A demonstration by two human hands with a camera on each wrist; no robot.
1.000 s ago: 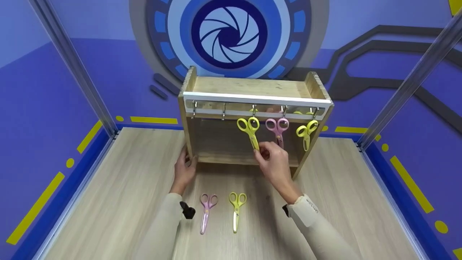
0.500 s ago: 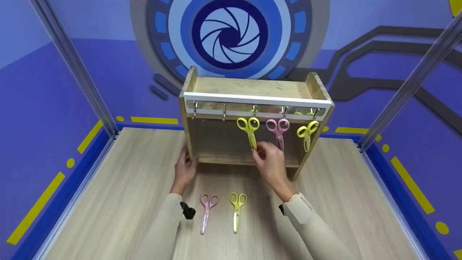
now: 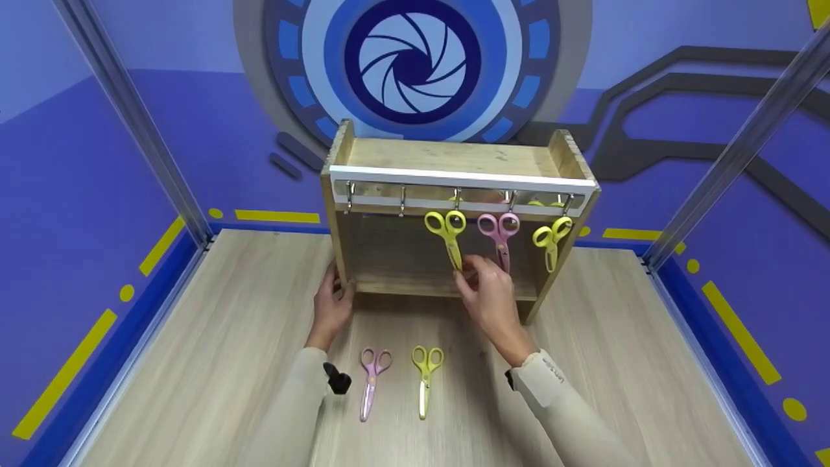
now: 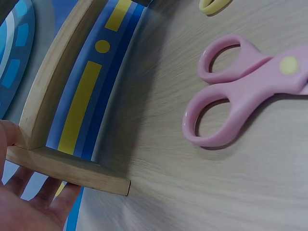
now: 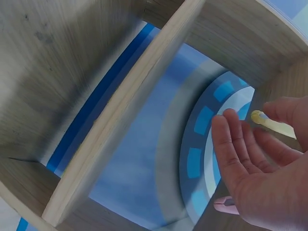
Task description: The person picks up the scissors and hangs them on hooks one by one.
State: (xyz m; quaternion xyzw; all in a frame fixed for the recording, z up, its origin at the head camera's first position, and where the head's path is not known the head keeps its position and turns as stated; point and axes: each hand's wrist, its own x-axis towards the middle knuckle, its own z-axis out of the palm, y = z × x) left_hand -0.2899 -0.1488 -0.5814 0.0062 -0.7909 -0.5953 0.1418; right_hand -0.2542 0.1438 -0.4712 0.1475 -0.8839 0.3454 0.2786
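Observation:
My right hand (image 3: 493, 298) pinches the lower blade end of yellow scissors (image 3: 452, 243), whose right finger loop is over the middle hook. In the right wrist view the yellow blade tip (image 5: 260, 118) pokes out between thumb and index finger; the other fingers extend. Beside them, pink scissors (image 3: 499, 228) hang from the adjacent hook, their tip partly behind my hand. Smaller-looking yellow scissors (image 3: 551, 240) hang tilted at the far right hook. My left hand (image 3: 332, 310) grips the lower left side of the wooden shelf (image 3: 447, 155), thumb in front, fingers behind.
Pink scissors (image 3: 369, 383) and yellow scissors (image 3: 425, 383) lie on the wood-look table (image 3: 246, 363), between my forearms. Two bare hooks (image 3: 402, 200) are on the rail's left part. Patterned blue panels (image 3: 194, 136) and metal posts surround the table.
My right hand has shifted slightly left with the yellow blade tip, so those scissors hang a bit straighter. My left hand stays on the shelf's side.

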